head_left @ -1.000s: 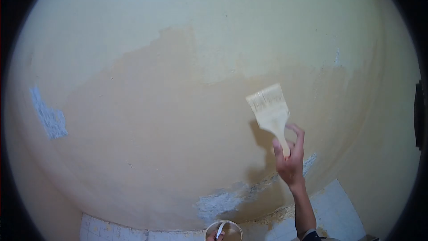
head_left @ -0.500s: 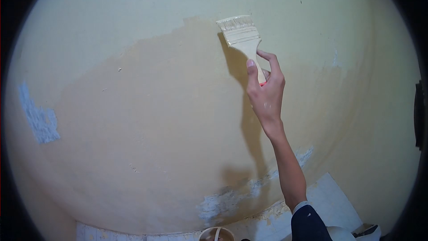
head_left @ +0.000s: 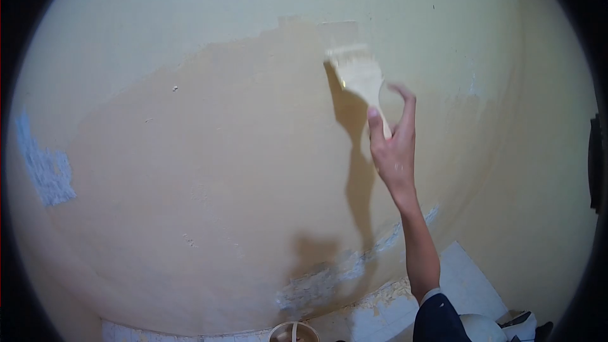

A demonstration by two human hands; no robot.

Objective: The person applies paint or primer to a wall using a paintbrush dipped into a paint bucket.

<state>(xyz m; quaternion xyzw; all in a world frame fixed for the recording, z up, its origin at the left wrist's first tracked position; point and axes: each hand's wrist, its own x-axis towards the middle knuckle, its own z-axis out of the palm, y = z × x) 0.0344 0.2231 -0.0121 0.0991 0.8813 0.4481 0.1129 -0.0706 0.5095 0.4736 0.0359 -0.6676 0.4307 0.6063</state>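
My right hand (head_left: 396,142) is closed around the handle of a wide, cream-coloured paintbrush (head_left: 360,73). The thumb lies along the near side of the handle and the index finger is bent beside it. The bristles point up and left against the wall (head_left: 221,152), slightly blurred by motion. Above them lies a fresh beige stroke (head_left: 340,30) on the paler paint. Beige covers the lower and middle wall; a lighter, greenish cream tone spreads over the top. My left hand is out of view.
A round bucket (head_left: 278,334) with a strip across its mouth stands at the bottom edge. Tiles (head_left: 472,275) run along the wall's foot, littered with paint flakes. Bare whitish patches show at the left (head_left: 47,174) and lower middle (head_left: 310,291). A dark object (head_left: 595,163) sits at far right.
My right hand has drawn the paintbrush downward and slightly right, leaving a short beige stroke where the bristles were. The view has shifted slightly.
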